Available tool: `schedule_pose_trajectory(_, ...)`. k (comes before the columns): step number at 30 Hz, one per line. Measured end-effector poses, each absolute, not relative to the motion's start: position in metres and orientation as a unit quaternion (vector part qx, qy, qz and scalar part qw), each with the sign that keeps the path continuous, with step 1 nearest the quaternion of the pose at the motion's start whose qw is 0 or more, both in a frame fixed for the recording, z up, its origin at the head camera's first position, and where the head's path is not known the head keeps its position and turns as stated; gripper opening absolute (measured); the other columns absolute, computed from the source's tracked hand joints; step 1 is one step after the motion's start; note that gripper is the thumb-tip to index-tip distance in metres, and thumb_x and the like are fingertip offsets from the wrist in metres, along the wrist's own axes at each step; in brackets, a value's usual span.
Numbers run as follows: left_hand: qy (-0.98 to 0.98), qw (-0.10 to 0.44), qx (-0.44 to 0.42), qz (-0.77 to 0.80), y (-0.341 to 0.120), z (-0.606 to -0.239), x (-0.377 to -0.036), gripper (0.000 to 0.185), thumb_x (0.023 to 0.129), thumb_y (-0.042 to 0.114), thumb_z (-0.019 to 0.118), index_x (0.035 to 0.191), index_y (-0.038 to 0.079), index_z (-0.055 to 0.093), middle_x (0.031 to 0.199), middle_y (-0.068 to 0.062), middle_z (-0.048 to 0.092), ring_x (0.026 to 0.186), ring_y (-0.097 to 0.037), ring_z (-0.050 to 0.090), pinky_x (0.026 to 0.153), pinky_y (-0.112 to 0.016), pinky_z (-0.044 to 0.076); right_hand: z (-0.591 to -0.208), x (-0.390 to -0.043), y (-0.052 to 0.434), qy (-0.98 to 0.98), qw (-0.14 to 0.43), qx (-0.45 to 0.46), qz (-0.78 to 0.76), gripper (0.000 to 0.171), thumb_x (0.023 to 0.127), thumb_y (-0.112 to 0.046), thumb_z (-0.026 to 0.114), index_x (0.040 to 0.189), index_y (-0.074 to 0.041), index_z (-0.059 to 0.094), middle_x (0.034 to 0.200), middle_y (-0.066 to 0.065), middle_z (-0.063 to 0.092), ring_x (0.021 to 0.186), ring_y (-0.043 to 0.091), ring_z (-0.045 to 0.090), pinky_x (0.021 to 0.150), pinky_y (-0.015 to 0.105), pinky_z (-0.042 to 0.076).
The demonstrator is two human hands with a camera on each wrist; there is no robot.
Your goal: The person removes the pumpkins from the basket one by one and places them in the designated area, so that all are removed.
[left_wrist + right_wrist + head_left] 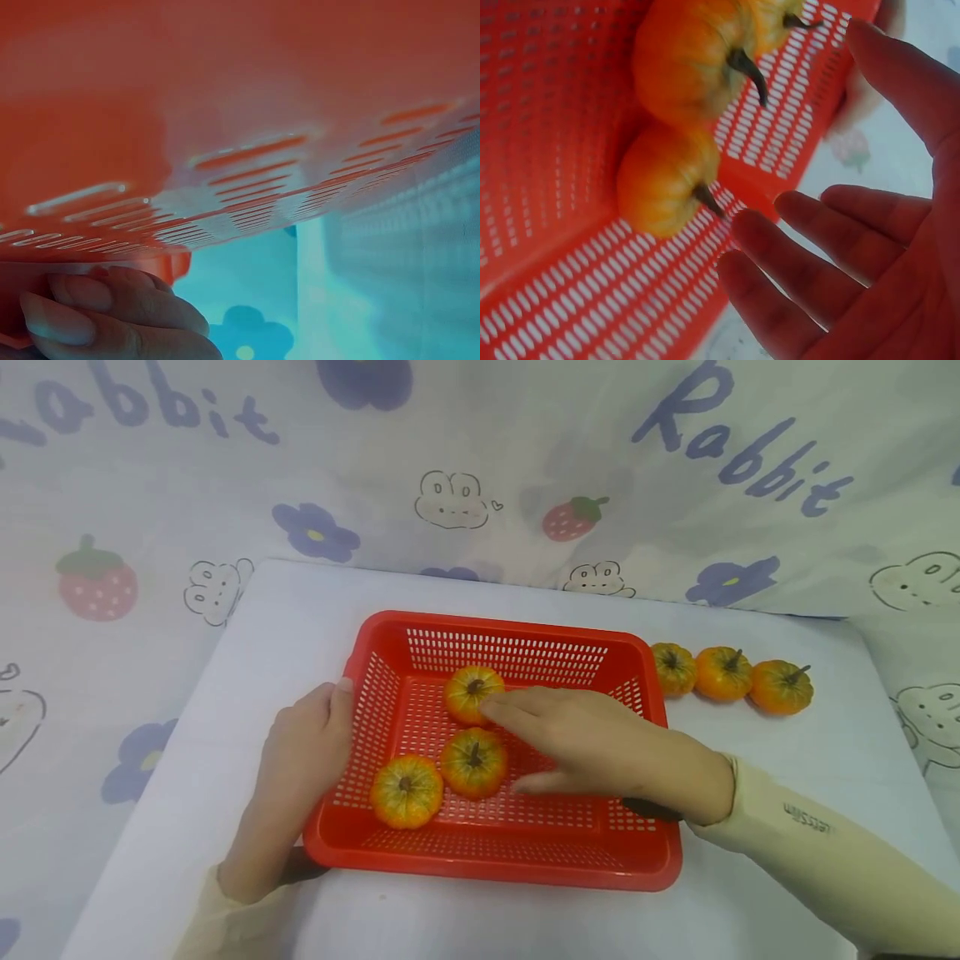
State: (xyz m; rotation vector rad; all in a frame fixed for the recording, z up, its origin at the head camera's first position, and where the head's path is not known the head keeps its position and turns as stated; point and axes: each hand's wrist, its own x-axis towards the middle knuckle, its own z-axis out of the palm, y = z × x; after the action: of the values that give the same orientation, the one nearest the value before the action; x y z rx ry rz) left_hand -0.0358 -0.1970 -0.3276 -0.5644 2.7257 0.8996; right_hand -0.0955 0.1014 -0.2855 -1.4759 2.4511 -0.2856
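Three pumpkins [472,727] in basket [525,860]: R hand [600,747] relaxed above them, L hand [300,760] grips rim.

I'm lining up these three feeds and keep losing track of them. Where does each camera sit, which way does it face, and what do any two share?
Head: above, looking forward and down at the red basket on the table; both hands and sleeves show.
Left wrist: below the basket's slotted wall, looking up; fingertips curl on the rim.
Right wrist: beside the right hand, facing into the basket at small pumpkins; straight fingers show.
Shared: all three see the basket.
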Motion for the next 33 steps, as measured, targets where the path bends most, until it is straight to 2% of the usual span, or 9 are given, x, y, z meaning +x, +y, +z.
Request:
schedule_pose_trajectory(4,0.926,0.108,-0.193,0.307,-0.196,-0.327,-0.036,0.056,0.096,0.063,0.030,0.105,0.011,0.050,0.087,-0.006,0.062,0.067,-0.019,0.063,0.056,-0.029,0.056,-0.295,-0.097,0.091,0.842,0.173,-0.502,-0.100,0.084,0.080,-0.057,0.071,0.148,-0.021,0.037,0.144,-0.005,0.048,0.131,0.011,0.044,0.100,0.035,0.044)
schedule_pose_trajectory(15,0.925,0.105,-0.194,0.308,-0.194,-0.325,-0.035,0.055,0.096,0.062,0.030,0.105,0.011,0.050,0.086,-0.007,0.062,0.066,-0.019,0.063,0.056,-0.029,0.056,-0.320,-0.101,0.072,0.830,0.221,-0.499,-0.113,0.077,0.078,-0.050,0.076,0.142,-0.017,0.046,0.139,-0.003,0.051,0.125,0.013,0.049,0.097,0.038,0.047)
schedule_pose_trajectory(25,0.925,0.110,-0.194,0.308,-0.195,-0.324,-0.035,0.057,0.096,0.062,0.029,0.107,0.010,0.050,0.088,-0.008,0.062,0.067,-0.019,0.063,0.056,-0.030,0.056,-0.330,-0.104,0.068,0.833,0.235,-0.491,-0.096,0.075,0.079,-0.047,0.077,0.141,-0.018,0.047,0.133,-0.003,0.052,0.118,0.012,0.052,0.095,0.036,0.048)
schedule_pose_trajectory(33,0.924,0.112,-0.194,0.309,-0.194,-0.324,-0.035,0.057,0.096,0.062,0.029,0.105,0.010,0.050,0.086,-0.007,0.062,0.066,-0.020,0.062,0.055,-0.028,0.055,-0.336,-0.103,0.067,0.834,0.248,-0.485,-0.092,0.078,0.078,-0.048,0.077,0.142,-0.018,0.046,0.138,-0.003,0.051,0.124,0.013,0.050,0.099,0.038,0.045)
